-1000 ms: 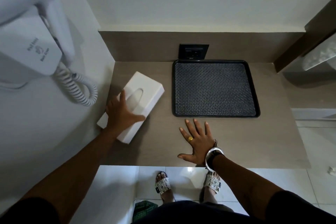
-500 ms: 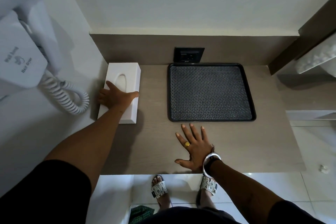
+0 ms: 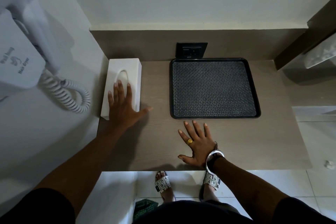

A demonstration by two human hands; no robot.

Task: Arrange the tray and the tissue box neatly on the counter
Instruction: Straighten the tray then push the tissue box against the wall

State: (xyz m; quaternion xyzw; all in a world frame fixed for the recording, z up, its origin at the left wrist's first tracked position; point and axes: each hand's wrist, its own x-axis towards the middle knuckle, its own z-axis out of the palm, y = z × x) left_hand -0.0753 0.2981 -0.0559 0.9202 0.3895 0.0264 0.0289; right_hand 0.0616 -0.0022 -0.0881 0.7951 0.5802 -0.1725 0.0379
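Note:
The white tissue box [image 3: 125, 67] lies lengthwise along the left wall, its far end at the backsplash. My left hand [image 3: 123, 107] rests flat on the box's near end, fingers spread and the thumb sticking out over the counter [image 3: 254, 142] to the right. The black tray [image 3: 215, 118] with a patterned mat sits square against the backsplash, a gap apart from the box. My right hand [image 3: 197, 142] lies flat on the counter just in front of the tray's near edge, fingers apart, holding nothing.
A white wall hair dryer [image 3: 20, 63] with a coiled cord [image 3: 69, 94] hangs on the left wall beside the box. A black power outlet [image 3: 191, 50] sits in the backsplash behind the tray. The counter's front edge is at my feet.
The tissue box turned from a diagonal to straight along the left wall and slid to the back. My left hand went from gripping its side to lying flat on top. The right hand stayed put.

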